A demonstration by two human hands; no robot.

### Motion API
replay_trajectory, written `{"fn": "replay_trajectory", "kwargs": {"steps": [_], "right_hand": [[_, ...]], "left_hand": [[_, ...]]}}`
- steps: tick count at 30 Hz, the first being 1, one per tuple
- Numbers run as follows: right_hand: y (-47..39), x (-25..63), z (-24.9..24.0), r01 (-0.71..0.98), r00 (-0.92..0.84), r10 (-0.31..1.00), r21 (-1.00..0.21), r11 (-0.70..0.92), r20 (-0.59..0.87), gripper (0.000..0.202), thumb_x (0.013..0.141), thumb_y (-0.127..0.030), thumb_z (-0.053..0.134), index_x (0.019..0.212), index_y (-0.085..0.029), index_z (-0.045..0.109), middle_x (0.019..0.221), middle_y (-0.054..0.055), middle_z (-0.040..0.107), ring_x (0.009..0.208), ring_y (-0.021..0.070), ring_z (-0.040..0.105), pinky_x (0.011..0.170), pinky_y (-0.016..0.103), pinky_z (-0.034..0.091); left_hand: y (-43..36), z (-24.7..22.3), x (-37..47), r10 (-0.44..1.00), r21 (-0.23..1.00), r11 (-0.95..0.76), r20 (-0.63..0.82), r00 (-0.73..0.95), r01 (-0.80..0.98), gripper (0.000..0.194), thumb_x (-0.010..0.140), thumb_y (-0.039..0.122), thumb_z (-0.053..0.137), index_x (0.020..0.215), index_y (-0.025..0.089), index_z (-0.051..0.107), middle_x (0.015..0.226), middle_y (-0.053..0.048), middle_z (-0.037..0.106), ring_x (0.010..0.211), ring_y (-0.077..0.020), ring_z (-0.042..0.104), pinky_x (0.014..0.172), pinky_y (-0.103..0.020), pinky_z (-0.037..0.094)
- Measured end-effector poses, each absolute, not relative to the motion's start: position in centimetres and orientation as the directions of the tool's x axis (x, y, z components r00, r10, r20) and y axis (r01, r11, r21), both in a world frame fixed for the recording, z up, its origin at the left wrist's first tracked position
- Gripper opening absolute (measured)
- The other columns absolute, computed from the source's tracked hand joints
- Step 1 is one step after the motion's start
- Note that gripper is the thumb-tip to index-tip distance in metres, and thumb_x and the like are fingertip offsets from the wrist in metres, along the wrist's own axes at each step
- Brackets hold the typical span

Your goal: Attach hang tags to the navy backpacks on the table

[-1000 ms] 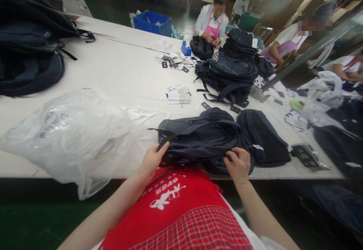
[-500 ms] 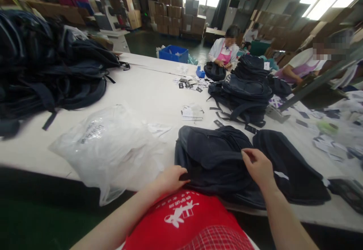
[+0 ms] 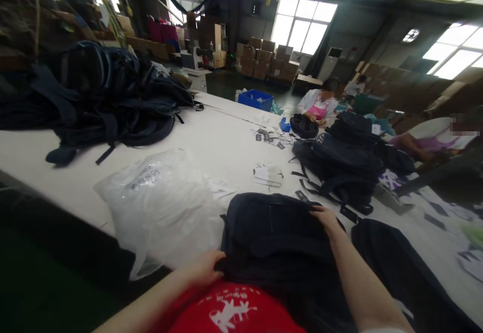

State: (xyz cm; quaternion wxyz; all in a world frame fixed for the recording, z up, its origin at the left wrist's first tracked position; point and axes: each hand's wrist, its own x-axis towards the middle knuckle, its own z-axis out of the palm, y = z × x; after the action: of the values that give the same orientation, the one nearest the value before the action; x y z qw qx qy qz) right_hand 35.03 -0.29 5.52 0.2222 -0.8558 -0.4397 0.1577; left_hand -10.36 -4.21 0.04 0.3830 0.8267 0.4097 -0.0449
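Observation:
A dark navy backpack (image 3: 271, 237) lies on the white table right in front of me, its front face up. My left hand (image 3: 214, 266) grips its lower left edge, the fingers closed on the fabric and partly hidden. At the upper right edge, my right hand (image 3: 323, 217) holds the fabric with bent fingers. Another dark backpack (image 3: 396, 257) lies to the right, beside my right forearm. Left of the held backpack rests a crumpled clear plastic bag (image 3: 166, 202) with printing on it.
Dark backpacks are heaped at the left (image 3: 124, 96) and stacked at the right (image 3: 339, 162). Paper tags (image 3: 267, 174) lie beyond my backpack. A blue bin (image 3: 255, 100) stands past the table (image 3: 211, 137). Two people in pink aprons work across and to the right.
The view has tilted up and turned left. The backpack's front now looks flatter and more spread out. My right hand has moved to its upper edge, and my left hand stays at the lower left.

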Motion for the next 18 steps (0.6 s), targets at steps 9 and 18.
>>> {"fn": "replay_trajectory", "kwargs": {"steps": [9,18], "right_hand": [[-2.0,30.0,15.8,0.741,0.091,0.843,-0.601,0.298,0.531,0.017,0.073,-0.035,0.068,0.085,-0.026,0.073,0.072,-0.001,0.051,0.066,0.0156,0.052,0.06,0.029,0.042],[-0.2,26.5,14.9,0.578,0.218,0.848,-0.764,0.287,0.483,0.016,0.071,-0.034,0.068,0.083,-0.023,0.07,0.084,0.0,0.057,0.081,0.0172,0.056,0.073,0.03,0.045]], "left_hand": [[3.6,17.2,-11.8,0.844,0.514,-0.52,0.434,0.316,0.682,0.052,0.082,0.041,0.06,0.129,0.018,0.054,0.134,-0.013,0.054,0.127,-0.0275,0.046,0.11,-0.041,0.032],[2.2,17.5,-9.4,0.569,0.762,-0.424,-0.197,0.798,0.49,0.092,0.052,0.052,0.084,0.133,0.024,0.052,0.121,-0.009,0.065,0.104,-0.0264,0.062,0.088,-0.031,0.047]]}}
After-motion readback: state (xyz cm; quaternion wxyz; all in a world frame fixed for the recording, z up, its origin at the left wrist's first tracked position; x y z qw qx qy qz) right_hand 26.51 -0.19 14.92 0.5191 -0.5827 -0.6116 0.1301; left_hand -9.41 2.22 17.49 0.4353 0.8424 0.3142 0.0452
